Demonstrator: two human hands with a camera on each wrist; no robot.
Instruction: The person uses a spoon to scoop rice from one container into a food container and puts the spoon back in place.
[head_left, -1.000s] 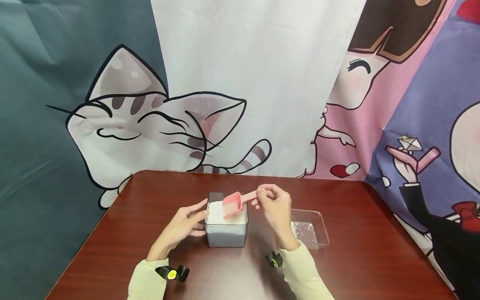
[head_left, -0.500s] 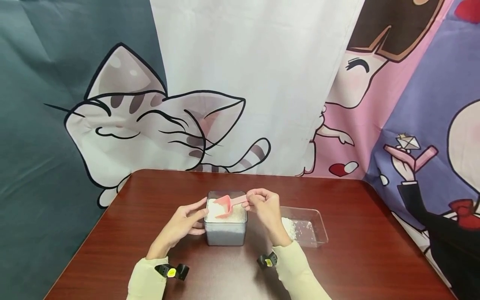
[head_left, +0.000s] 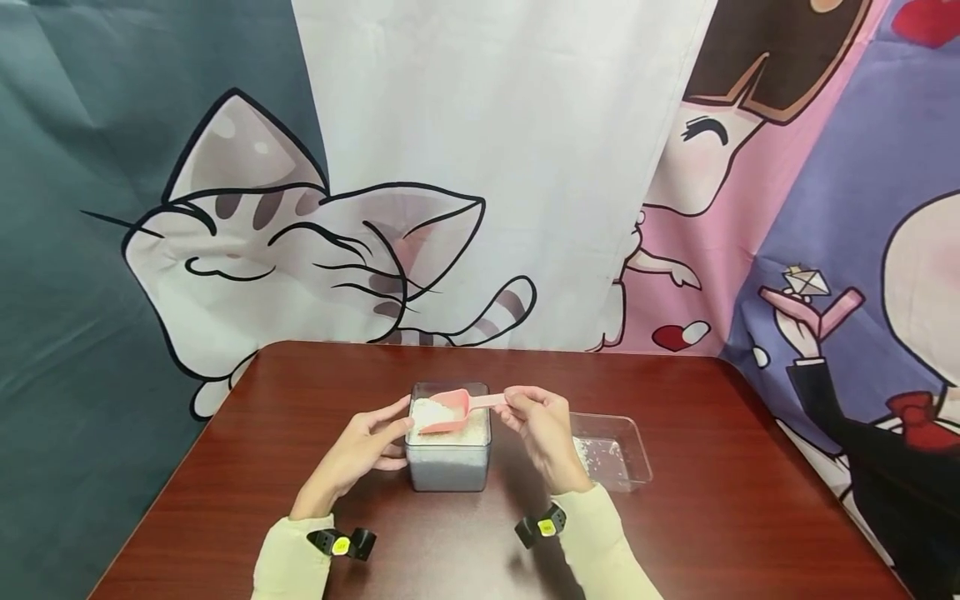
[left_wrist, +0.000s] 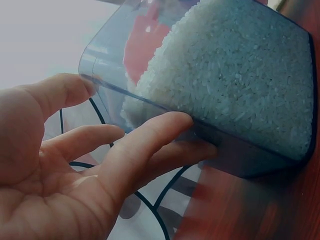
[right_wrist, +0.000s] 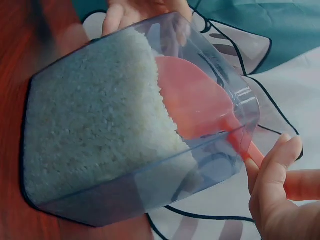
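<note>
A clear grey-blue container (head_left: 448,468) full of white rice (right_wrist: 95,110) stands on the table. My right hand (head_left: 546,433) pinches the handle of a pink scoop (head_left: 456,407). In the right wrist view, the scoop's bowl lies inside the container, its far edge against the rice; how much rice it carries is hard to tell. My left hand (head_left: 360,450) rests against the container's left side. Its fingertips (left_wrist: 175,119) touch the wall, loosely extended, in the left wrist view.
A shallow clear tray (head_left: 633,454) with some loose rice stands to the right, partly behind my right forearm. The brown table (head_left: 300,392) ends at the back against a printed cloth (head_left: 570,167) with cartoon figures.
The scoop has shifted left over the rice, and its handle has become more level. My right hand has moved left, then slightly back right. My left hand keeps its place on the container.
</note>
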